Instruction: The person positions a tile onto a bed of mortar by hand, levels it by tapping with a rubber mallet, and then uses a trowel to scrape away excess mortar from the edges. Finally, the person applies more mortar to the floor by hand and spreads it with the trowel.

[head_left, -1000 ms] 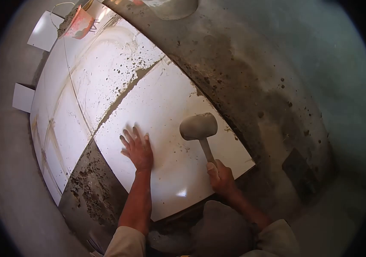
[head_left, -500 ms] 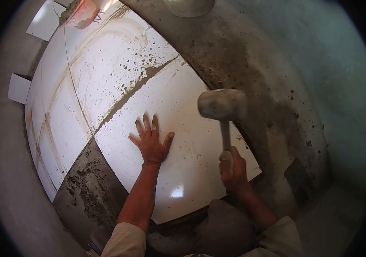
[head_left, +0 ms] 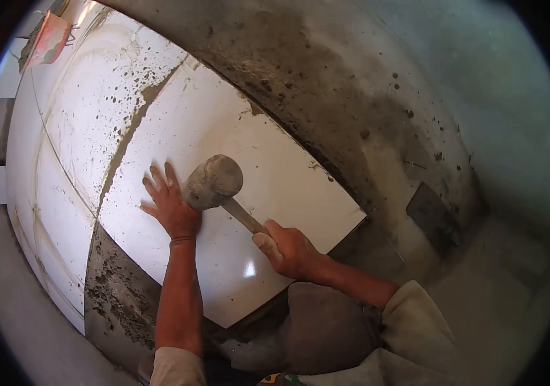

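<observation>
My right hand point(head_left: 293, 249) is closed round the handle of a rubber mallet point(head_left: 214, 182), whose dirty grey head overlaps the middle of a large white floor tile point(head_left: 275, 174). My left hand point(head_left: 173, 207) lies flat on the same tile with its fingers spread, just left of the mallet head. Part of the left thumb is hidden behind the mallet. Wet mortar smears mark the tile's far edge, and a mortar-filled joint runs along its left side.
More white tiles point(head_left: 62, 148), spattered with mortar, lie to the left with a string across them. An orange basin point(head_left: 49, 40) stands at the far left. Rough mortar point(head_left: 117, 289) covers the floor at lower left. A dark flat piece point(head_left: 432, 215) lies at right.
The mallet has swung left and its head is now beside my left hand. My left hand stays spread on the tile. The view has shifted, so the tiles appear further left.
</observation>
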